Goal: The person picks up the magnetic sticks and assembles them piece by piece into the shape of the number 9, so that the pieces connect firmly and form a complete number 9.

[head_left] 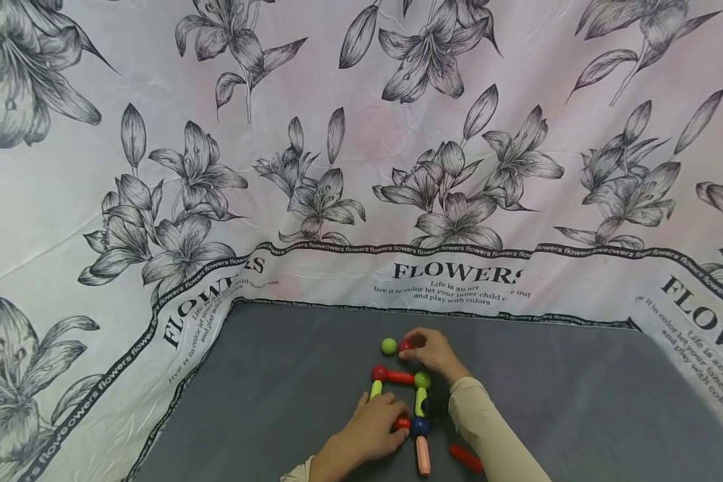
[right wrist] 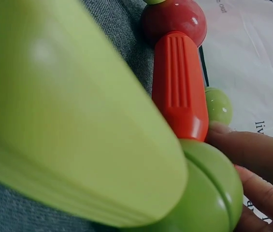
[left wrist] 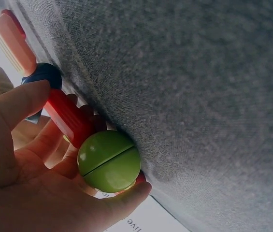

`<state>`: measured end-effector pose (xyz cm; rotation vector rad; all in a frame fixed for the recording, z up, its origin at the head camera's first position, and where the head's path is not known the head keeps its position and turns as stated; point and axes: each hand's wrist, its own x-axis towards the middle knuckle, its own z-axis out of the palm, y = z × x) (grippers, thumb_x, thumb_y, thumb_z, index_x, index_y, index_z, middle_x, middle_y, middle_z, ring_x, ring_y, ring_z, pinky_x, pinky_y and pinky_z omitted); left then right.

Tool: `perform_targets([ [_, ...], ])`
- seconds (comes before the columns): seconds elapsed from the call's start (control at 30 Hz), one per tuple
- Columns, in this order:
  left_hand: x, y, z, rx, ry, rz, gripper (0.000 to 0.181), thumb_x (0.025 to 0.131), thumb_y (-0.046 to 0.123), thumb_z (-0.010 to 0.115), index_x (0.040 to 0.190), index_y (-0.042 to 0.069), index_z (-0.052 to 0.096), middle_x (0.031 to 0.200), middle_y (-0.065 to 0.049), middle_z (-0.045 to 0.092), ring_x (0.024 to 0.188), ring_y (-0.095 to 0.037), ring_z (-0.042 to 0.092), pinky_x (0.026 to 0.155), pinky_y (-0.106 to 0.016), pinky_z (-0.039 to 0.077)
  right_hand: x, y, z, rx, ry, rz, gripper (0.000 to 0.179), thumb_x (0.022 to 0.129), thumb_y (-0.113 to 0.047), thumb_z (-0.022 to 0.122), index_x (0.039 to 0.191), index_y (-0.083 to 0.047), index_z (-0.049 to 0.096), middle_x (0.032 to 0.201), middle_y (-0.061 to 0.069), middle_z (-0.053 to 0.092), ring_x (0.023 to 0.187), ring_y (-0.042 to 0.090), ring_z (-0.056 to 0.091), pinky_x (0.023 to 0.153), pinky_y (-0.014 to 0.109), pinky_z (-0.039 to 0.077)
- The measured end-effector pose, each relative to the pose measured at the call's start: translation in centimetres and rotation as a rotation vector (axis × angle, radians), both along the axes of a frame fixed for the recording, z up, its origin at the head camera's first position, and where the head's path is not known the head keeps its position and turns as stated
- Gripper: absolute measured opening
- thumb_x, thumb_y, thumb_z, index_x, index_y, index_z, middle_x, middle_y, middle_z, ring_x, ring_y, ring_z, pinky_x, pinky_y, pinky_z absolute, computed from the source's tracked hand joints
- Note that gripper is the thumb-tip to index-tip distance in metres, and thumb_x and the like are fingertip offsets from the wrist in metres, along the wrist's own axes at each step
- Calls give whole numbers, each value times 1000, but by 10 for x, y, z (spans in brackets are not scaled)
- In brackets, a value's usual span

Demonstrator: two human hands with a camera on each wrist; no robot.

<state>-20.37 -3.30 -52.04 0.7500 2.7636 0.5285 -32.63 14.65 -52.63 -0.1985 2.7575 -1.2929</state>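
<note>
Toy sticks and balls join into a four-sided frame on the dark table. My left hand (head_left: 367,428) holds its near side. In the left wrist view the fingers span a red stick (left wrist: 71,118), with one tip at a blue ball (left wrist: 47,75) and another at a green ball (left wrist: 108,162). Beyond the frame, my right hand (head_left: 434,351) pinches a red ball (head_left: 404,347) beside a loose green ball (head_left: 388,346). The far side is a red stick (head_left: 401,377) between a red ball (head_left: 379,373) and a green ball (head_left: 422,380). A lime stick (head_left: 420,402) forms the right side.
A pink stick (head_left: 423,456) points toward me from the blue ball (head_left: 419,426). A loose red stick (head_left: 466,458) lies by the right forearm. Flower-printed white cloth (head_left: 337,274) hangs behind and beside the grey table (head_left: 265,375).
</note>
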Motion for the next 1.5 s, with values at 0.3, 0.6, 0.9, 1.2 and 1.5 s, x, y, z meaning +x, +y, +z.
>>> perform_targets([
  [0.3, 4, 2, -3, 14, 1, -9, 18, 93, 34, 69, 110, 27, 69, 98, 9, 59, 103, -12, 61, 105, -66, 40, 7, 6, -3, 32, -10, -45, 35, 84, -22, 81, 113, -7, 70, 110, 11, 73, 101, 27, 68, 86, 45, 55],
  [0.6, 2, 9, -3, -6, 1, -2, 22, 91, 32, 71, 112, 26, 69, 103, 7, 64, 106, -15, 62, 108, -67, 37, 10, 14, 13, -14, 58, -66, 37, 86, -24, 79, 116, -5, 69, 111, 13, 73, 104, 29, 69, 84, 43, 56],
  [0.9, 1, 11, -6, 21, 16, 35, 33, 85, 28, 78, 116, 24, 66, 102, 7, 66, 105, -13, 63, 110, -67, 35, 31, 15, 40, -83, 71, -66, 38, 87, -27, 79, 118, -8, 69, 116, 13, 73, 108, 30, 69, 88, 44, 56],
  [1.2, 4, 11, -2, 45, 124, -4, 43, 81, 32, 83, 119, 25, 64, 104, 9, 62, 103, -13, 62, 109, -67, 35, 54, 16, 63, -142, 121, -53, 37, 88, -25, 78, 121, -10, 68, 116, 11, 73, 107, 29, 69, 88, 42, 56],
  [1.5, 6, 13, -1, 46, 126, -31, 40, 82, 30, 82, 119, 29, 65, 106, 11, 61, 105, -10, 60, 111, -65, 36, 74, 25, 63, -111, 116, -73, 38, 89, -26, 77, 121, -9, 67, 114, 11, 73, 106, 27, 70, 85, 41, 56],
])
